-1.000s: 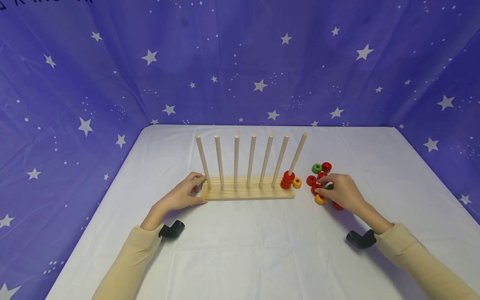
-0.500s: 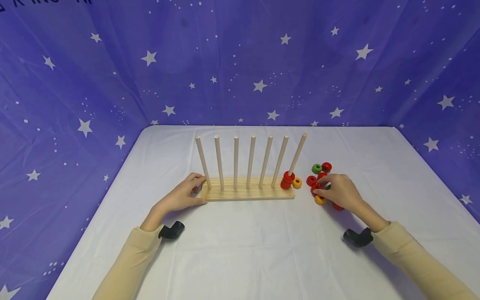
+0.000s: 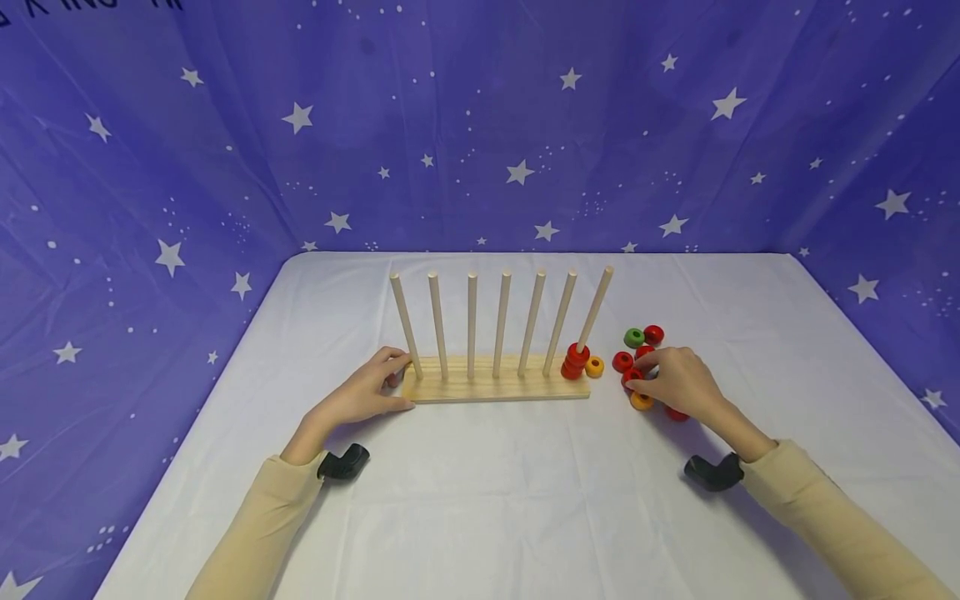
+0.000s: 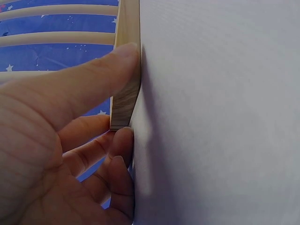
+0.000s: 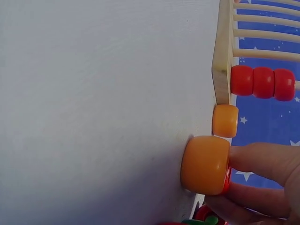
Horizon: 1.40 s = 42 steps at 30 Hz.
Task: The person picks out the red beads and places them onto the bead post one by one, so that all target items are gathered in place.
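A wooden peg stand [image 3: 498, 387] with several upright pegs rests on the white tabletop. My left hand [image 3: 367, 387] holds its left end, thumb along the front edge and fingers curled at the end and back; the left wrist view shows the thumb [image 4: 117, 65] against the wood. Three red beads [image 5: 263, 82] are stacked on the rightmost peg. To the right, my right hand [image 3: 681, 383] pinches a red bead [image 3: 632, 379] between thumb and fingers within a loose group. An orange bead [image 5: 206, 165] sits in front of it and hides most of it in the right wrist view.
Another orange bead [image 3: 595, 367] lies against the stand's right end. Around the right hand are more red beads [image 3: 622, 362] and a green bead [image 3: 634, 337]. A purple star-patterned cloth [image 3: 480, 125] hangs behind and beside the table.
My right hand and wrist have shifted slightly left, with the fingertips staying at the red bead. The left hand and the stand look the same.
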Each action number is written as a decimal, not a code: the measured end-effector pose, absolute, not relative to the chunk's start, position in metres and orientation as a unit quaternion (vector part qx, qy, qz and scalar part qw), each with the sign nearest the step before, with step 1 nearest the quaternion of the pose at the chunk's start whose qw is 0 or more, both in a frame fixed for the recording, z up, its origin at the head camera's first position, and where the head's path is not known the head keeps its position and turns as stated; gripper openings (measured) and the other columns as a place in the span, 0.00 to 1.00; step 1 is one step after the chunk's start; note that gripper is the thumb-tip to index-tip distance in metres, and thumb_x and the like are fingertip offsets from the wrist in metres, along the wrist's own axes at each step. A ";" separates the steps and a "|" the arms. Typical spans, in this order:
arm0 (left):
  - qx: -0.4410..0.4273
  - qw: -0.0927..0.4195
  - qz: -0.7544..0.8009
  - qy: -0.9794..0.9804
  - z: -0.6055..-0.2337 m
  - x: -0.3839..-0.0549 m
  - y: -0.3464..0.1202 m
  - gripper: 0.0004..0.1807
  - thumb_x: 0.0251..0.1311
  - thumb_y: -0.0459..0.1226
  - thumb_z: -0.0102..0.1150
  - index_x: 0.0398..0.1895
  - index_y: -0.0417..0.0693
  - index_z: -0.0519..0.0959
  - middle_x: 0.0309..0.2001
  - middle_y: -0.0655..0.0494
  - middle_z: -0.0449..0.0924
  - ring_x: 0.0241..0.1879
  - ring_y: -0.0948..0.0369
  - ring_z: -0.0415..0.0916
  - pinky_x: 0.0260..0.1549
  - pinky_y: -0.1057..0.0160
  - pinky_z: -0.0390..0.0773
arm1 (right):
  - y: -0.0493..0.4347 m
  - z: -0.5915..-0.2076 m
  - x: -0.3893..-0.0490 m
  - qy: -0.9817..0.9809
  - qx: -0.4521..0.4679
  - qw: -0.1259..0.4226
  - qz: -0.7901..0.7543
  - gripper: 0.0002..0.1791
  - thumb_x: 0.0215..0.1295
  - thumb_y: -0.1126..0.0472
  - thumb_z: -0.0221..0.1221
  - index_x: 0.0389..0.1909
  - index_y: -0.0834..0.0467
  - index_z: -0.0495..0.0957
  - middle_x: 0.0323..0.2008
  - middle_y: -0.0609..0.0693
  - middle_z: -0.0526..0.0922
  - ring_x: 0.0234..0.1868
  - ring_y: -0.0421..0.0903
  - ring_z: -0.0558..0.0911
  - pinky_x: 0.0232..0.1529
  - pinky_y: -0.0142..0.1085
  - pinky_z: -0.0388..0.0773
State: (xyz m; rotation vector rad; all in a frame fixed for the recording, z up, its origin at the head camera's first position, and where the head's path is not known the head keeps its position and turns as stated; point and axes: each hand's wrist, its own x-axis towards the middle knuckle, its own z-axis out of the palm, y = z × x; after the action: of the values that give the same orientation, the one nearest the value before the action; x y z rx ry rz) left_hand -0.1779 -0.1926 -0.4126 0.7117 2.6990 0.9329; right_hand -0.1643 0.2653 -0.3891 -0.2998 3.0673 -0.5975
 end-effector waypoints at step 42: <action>0.247 0.091 0.312 0.913 -0.413 -0.179 -0.192 0.41 0.52 0.41 0.67 0.66 0.31 0.61 0.57 0.46 0.65 0.42 0.59 0.67 0.38 0.68 0.67 | 0.257 -0.355 -0.155 0.935 -0.170 -0.227 -0.215 0.15 0.44 0.63 0.71 0.35 0.62 0.85 0.26 0.54 0.84 0.22 0.39 0.65 0.22 0.28 0.60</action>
State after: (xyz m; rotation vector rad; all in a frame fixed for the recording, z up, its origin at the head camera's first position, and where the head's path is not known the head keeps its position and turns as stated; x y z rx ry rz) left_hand -0.1790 -0.1923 -0.4131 0.7348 2.7118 0.9265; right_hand -0.1548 0.2575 -0.3546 -0.6268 3.4552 -0.7935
